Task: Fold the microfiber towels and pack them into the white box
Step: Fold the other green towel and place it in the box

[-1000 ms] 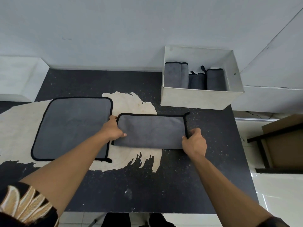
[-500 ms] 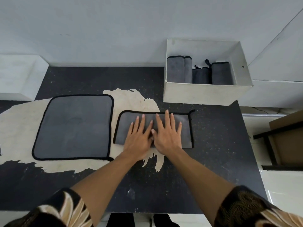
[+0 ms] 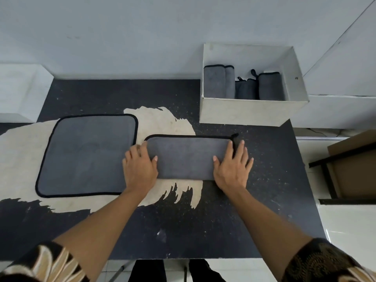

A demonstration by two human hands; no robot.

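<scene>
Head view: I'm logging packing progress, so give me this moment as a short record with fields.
towel in work: folded towel, folded once, flat on the table
left hand: flat on its left end
right hand: flat on its right end, fingers spread
waiting: unfolded towel, lying flat to its left
white box: open, packed towels standing inside

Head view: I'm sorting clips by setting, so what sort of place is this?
Probably a makeshift packing station: worn black table, bare white wall, white box holding folded towels.
</scene>
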